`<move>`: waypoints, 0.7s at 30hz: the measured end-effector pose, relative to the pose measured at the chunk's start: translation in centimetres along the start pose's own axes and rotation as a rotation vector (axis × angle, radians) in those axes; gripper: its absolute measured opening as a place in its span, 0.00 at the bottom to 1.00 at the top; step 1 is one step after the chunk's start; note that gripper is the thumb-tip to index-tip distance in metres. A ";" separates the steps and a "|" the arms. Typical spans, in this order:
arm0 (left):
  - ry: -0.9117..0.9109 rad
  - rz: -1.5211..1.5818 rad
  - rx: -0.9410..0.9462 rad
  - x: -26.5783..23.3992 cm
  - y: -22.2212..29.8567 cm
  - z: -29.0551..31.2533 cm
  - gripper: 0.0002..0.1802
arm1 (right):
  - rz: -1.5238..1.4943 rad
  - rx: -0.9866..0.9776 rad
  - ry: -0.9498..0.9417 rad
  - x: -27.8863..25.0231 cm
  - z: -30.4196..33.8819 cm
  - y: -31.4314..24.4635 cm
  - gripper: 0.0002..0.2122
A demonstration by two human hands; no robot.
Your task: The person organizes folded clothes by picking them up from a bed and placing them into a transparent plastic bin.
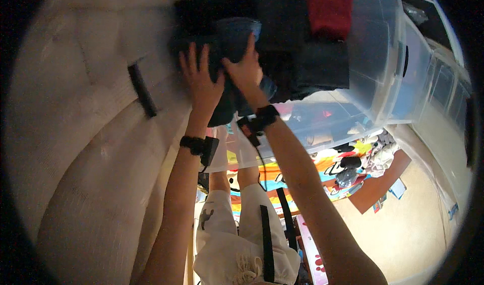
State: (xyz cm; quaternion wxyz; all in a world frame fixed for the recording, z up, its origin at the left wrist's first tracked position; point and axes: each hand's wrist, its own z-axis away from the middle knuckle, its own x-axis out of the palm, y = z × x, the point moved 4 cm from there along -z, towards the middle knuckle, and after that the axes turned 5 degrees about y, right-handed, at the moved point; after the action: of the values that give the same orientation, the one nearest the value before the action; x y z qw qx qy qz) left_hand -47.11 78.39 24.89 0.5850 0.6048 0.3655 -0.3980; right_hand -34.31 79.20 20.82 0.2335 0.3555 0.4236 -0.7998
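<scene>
Forearms rise from the lower edge, each with a black band at the wrist; the left band carries a small black box, and a thin cable hangs from the right one. Below them the person's cream shorts [237, 234] with a black strap show, and beyond the knees a bright patterned mat [322, 171] in orange, blue and yellow lies on the pale floor, with a flat brown board [378, 186] beside it and a few small coloured cards at its edge.

Higher up, the left hand [201, 81] is spread flat, fingers apart and pointing upward, pressed against a folded dark blue garment [234, 48]. The right hand [245, 68] sits just beside it, fingers curled over the same garment's edge, thumb side toward the left hand. Both hands touch the cloth; how firmly either grips it I cannot tell.

The garment lies at the near end of a clear plastic storage bin [388, 58], against a stack of folded black clothes [312, 58] with a red piece [327, 10] behind them. A beige sofa [80, 134] fills the left side.
</scene>
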 end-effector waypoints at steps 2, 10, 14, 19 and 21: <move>0.087 0.093 -0.036 0.1 0.0 1.1 0.41 | 0.053 0.046 -0.016 0.4 0.2 -1.1 0.48; 0.075 0.041 -0.252 0.8 0.7 1.5 0.53 | -0.210 0.057 -0.116 -1.5 -1.1 1.8 0.49; 0.019 -0.007 -0.293 1.2 -0.3 1.6 0.53 | 0.063 -0.014 -0.253 -2.4 1.2 3.8 0.51; 0.122 -0.041 -0.203 0.3 0.1 0.8 0.49 | 0.140 -0.163 -0.246 -2.0 3.4 4.9 0.51; 0.166 -0.026 -0.002 -1.2 3.9 -1.9 0.40 | 0.268 -0.157 -0.237 -2.4 4.0 5.8 0.51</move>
State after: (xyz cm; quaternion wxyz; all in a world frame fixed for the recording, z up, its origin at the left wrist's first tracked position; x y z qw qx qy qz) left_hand -43.99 80.13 27.56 0.5482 0.6302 0.4210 -0.3537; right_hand -30.34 72.95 21.24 0.4130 0.2927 0.4032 -0.7623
